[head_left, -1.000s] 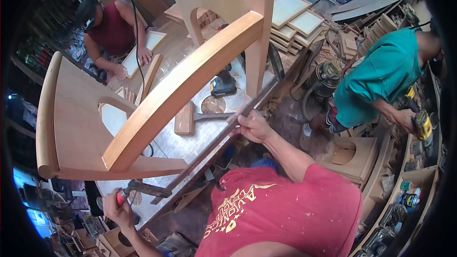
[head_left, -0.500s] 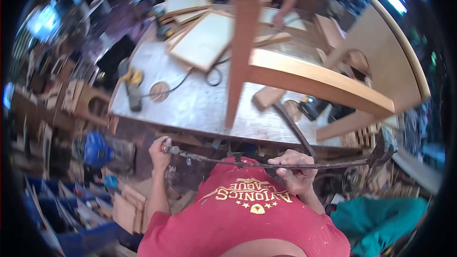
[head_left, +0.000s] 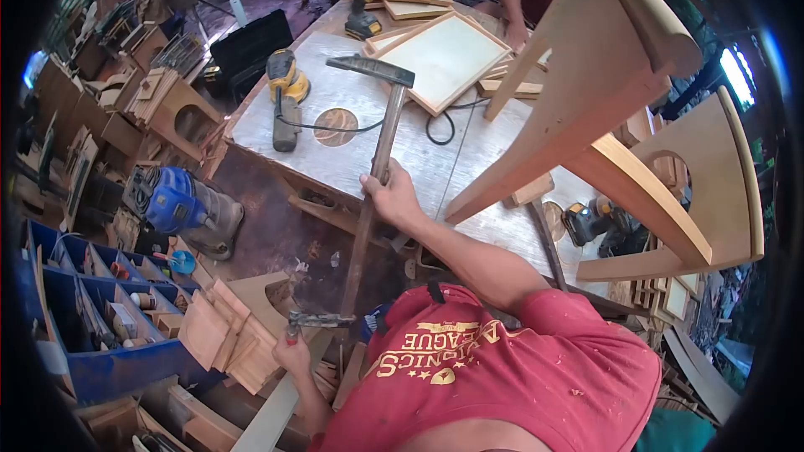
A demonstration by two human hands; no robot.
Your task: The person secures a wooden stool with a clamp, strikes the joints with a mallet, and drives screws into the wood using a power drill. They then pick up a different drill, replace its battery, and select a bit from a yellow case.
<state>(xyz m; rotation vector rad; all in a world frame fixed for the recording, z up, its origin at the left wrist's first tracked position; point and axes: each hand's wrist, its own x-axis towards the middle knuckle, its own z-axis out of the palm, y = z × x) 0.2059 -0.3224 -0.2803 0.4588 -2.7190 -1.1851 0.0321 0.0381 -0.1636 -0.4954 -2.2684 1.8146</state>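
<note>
From afar I read the right grip (head_left: pixel 390 194) closed round the long brownish metal bar clamp (head_left: pixel 360 243), left grip (head_left: pixel 293 357) wrapped on its red-handled near end, bar running near–far, left of the pale wooden frame (head_left: pixel 578 88), right grip nearer it.

The table (head_left: pixel 394 192) has a pale, scuffed top with a round brown patch (head_left: pixel 335 127). On it rest a yellow sander (head_left: pixel 287 79), a dark cord (head_left: pixel 347 129) and, toward the far end, a drill (head_left: pixel 363 7) beside a loose pile of framed panels (head_left: pixel 444 59). A wooden frame (head_left: pixel 536 138) stands at the right. Beneath it lie a wooden mallet (head_left: pixel 531 191) and a black power tool (head_left: pixel 580 223). A blue vacuum (head_left: pixel 167 199) stands on the floor (head_left: pixel 272 230).
</note>
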